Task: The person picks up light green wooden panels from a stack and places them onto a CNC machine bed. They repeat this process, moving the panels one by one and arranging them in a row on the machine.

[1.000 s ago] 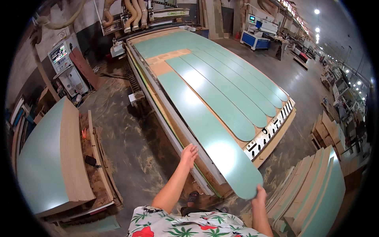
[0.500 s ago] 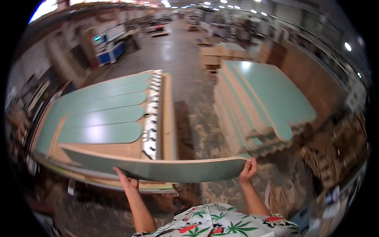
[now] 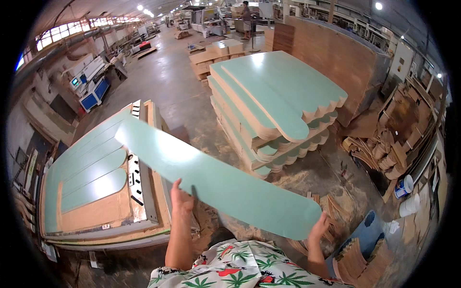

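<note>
A long pale-green board point(image 3: 216, 185) with a rounded end is held tilted in front of me, slanting from far left to near right. Its near right end is in my right hand point(image 3: 318, 229), thumb at the edge and the other fingers partly hidden. My left hand point(image 3: 182, 199) supports the lower edge near the middle, with its fingers mostly behind or under the board. To the left, similar green boards point(image 3: 103, 185) lie cut on a brown sheet on a low stack. A tall stack of green boards point(image 3: 269, 86) with scalloped ends stands ahead and to the right.
A black-marked white strip point(image 3: 136, 182) runs along the left stack's edge. Wood offcuts point(image 3: 384, 149), a white bucket point(image 3: 404, 186) and a blue container point(image 3: 360, 233) are at right. A large brown panel point(image 3: 331, 57) stands behind the tall stack. Another person point(image 3: 246, 21) is far off.
The board has come off the left stack and swung right, its green face now turned upward. Both hands have moved right with it, and my view has turned right.
</note>
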